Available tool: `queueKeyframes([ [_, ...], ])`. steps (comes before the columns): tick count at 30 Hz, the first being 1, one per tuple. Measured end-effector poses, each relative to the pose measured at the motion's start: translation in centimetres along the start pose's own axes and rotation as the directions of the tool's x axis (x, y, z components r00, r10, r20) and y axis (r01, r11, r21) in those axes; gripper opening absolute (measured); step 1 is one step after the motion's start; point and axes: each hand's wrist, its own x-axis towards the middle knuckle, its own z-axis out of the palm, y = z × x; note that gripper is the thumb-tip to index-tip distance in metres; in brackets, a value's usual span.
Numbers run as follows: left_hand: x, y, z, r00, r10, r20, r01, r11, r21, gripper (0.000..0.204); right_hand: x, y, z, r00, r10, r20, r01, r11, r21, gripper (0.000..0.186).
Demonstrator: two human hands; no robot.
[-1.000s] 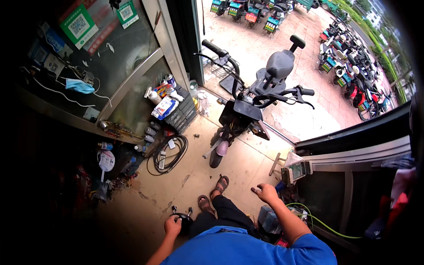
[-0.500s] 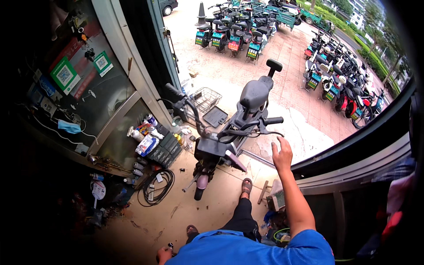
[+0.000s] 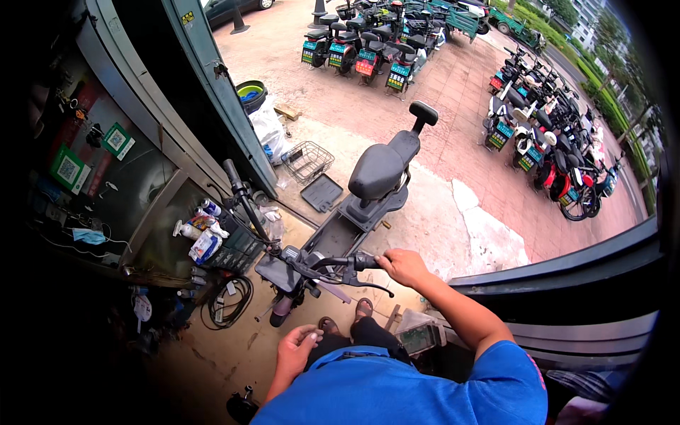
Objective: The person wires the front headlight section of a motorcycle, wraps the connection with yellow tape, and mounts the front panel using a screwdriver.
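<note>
My right hand [image 3: 404, 268] is closed on the end of the right handlebar grip [image 3: 366, 261] of a dark electric scooter [image 3: 347, 219]. The brake lever [image 3: 372, 285] juts out just below that hand. The scooter stands in the doorway with its black seat [image 3: 377, 171] away from me and its front wheel toward me. My left hand [image 3: 297, 348] hovers in front of my body, its fingers loosely bent and the thumb apart. Nothing shows in it. The left handlebar grip [image 3: 232, 173] is free of any hand.
A wire basket [image 3: 307, 162] and a black plastic tray [image 3: 321, 193] lie beyond the scooter, left of its seat. Coiled black cable [image 3: 228, 303] rests on the floor at left, near crates with bottles [image 3: 205, 227]. Parked scooters [image 3: 365, 49] line the paving outside. A small box [image 3: 419, 338] sits at my right.
My right hand has come down onto the right handlebar grip. My left hand has risen from low at the left to in front of me. I have stepped closer to the scooter.
</note>
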Motion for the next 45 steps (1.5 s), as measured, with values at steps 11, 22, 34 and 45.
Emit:
queueKeyframes([
  [11, 5.4, 5.6, 9.7, 0.932, -0.363, -0.018, 0.363, 0.932, 0.013, 0.043, 0.6, -5.3, -2.2, 0.708, -0.401, 0.582, 0.243, 0.911, 0.332, 0.061],
  [22, 10.6, 2.5, 23.1, 0.693, -0.414, -0.59, 0.046, 0.843, -0.536, 0.023, 13.5, 8.3, -0.6, 0.556, -0.472, 0.684, 0.392, 0.875, 0.285, 0.057],
  [34, 17.1, 0.3, 27.5, 0.346, -0.323, -0.881, -0.015, 0.937, -0.35, 0.02, 35.8, 29.4, 1.2, 0.945, 0.128, 0.301, -0.282, 0.783, 0.554, 0.043],
  [45, 16.9, -3.4, 32.3, 0.057, -0.425, -0.903, 0.133, 0.9, -0.415, 0.021, 50.9, 44.6, 5.5, 0.674, 0.206, 0.71, -0.732, 0.056, 0.679, 0.087],
])
